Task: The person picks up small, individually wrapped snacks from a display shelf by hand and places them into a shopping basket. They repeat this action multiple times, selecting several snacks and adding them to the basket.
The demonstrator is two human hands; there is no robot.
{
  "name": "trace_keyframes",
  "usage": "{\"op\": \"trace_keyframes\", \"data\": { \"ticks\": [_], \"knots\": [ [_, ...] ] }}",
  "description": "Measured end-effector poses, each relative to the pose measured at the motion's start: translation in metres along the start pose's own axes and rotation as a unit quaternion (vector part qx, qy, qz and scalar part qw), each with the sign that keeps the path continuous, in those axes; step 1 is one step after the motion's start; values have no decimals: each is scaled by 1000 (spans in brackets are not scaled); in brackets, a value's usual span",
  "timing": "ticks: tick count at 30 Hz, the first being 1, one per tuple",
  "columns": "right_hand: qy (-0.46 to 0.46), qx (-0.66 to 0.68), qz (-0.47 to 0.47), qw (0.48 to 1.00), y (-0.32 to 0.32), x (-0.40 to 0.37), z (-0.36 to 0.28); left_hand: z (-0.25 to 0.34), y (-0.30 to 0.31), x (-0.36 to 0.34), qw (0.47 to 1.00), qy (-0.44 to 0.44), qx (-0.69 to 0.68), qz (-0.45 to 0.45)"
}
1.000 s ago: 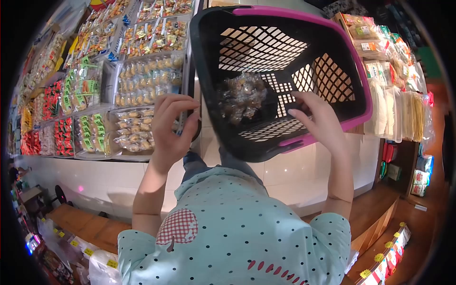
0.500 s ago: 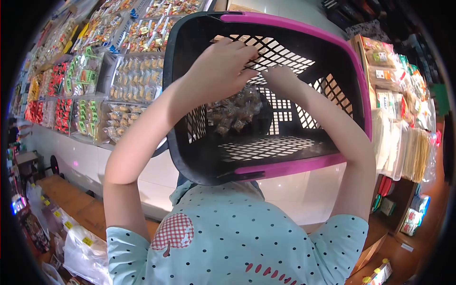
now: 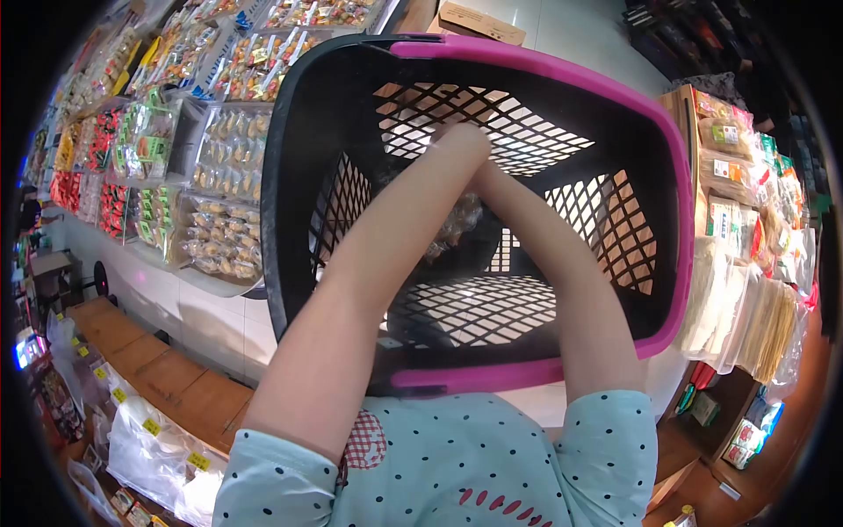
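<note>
A large black shopping basket [image 3: 299, 132] with a pink rim and handle lies open toward me, its mesh sides showing. Both of my arms reach deep into it. My left hand [image 3: 462, 142] is bent downward near the far mesh wall, its fingers out of sight. Crossing close behind it, my right hand [image 3: 485, 178] is mostly covered by the left wrist, so its fingers are hidden too. Small clear-wrapped snacks [image 3: 457, 224] lie inside the basket, just below my hands and partly covered by my left forearm. Whether either hand touches them cannot be made out.
Trays of wrapped snacks [image 3: 230, 154] fill the display on the left. Packaged dry goods [image 3: 746, 193] are stacked on the right. A wooden bench [image 3: 158, 369] and white plastic bags [image 3: 154, 457] stand at lower left. A cardboard box [image 3: 481, 22] lies beyond the basket.
My hands have gone deeper into the basket and come together, with the left now over the right. My arms are straighter, and the basket appears larger and slightly lower in view.
</note>
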State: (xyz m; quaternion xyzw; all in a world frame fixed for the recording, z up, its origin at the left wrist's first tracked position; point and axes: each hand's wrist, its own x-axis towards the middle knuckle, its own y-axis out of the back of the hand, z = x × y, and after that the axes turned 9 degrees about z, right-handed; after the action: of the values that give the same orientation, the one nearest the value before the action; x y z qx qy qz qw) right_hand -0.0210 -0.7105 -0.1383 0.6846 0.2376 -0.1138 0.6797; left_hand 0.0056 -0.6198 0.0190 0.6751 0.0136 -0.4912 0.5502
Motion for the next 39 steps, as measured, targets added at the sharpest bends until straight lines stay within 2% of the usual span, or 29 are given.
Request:
{"op": "trace_keyframes", "data": {
  "ticks": [2, 5, 7, 9, 10, 11, 13, 14, 18, 21, 24, 27, 29, 30, 31, 33, 34, 36, 37, 39],
  "knots": [
    [-17, 27, -14, 999, -21, 18, 17, -12, -25, 29, 999, 21, -25, -7],
    [-37, -12, -25, 999, 27, -25, 1, -48, -60, 78, 996, 53, -64, -18],
    [-46, -4, -62, 997, -1, -14, 10, -56, -62, 64, 993, 80, -85, -30],
    [-83, 43, 25, 995, -28, -17, 11, -64, -85, 62, 988, 106, -106, -41],
    [-86, 45, 70, 993, -41, -19, 11, -68, -110, 70, 984, 127, -120, 33],
    [-88, 47, 68, 993, -49, -20, 8, -71, -126, 74, 974, 147, -133, 108],
    [-110, -14, 165, 980, -61, -23, 2, -71, -138, 67, 971, 145, -171, 81],
    [-127, -8, 177, 976, -62, -23, -1, -69, -146, 64, 969, 152, -161, 112],
    [-153, 51, 145, 976, -61, -21, -8, -72, -164, 65, 960, 143, -140, 198],
    [-165, 65, 145, 973, -55, -20, -12, -74, -159, 67, 972, 128, -130, 151],
    [-139, 17, 121, 983, -53, -25, -13, -70, -159, 73, 969, 132, -142, 154],
    [-151, -11, 167, 974, -52, -28, -15, -62, -166, 75, 967, 103, -135, 192],
    [-139, 63, 55, 987, -41, -21, -8, -60, -160, 76, 973, 94, -140, 156],
    [-122, 85, 61, 987, -35, -21, -4, -58, -153, 74, 978, 87, -144, 120],
    [-125, 84, 63, 987, -27, -21, 0, -58, -145, 72, 979, 84, -143, 122],
    [-97, 59, -82, 990, 25, -31, 2, -56, -122, 65, 986, 15, -99, 132],
    [-77, 32, -76, 994, 34, -33, 9, -54, -104, 64, 986, 12, -97, 136],
    [-56, 0, -147, 987, 82, -40, 16, -47, -65, 60, 998, -4, -57, 12],
    [-56, -15, -194, 979, 104, -42, 18, -41, -48, 51, 997, -31, -42, 52],
    [-36, -7, -210, 977, 143, -51, 29, -28, -12, 35, 997, -49, -44, 32]
  ]
}}
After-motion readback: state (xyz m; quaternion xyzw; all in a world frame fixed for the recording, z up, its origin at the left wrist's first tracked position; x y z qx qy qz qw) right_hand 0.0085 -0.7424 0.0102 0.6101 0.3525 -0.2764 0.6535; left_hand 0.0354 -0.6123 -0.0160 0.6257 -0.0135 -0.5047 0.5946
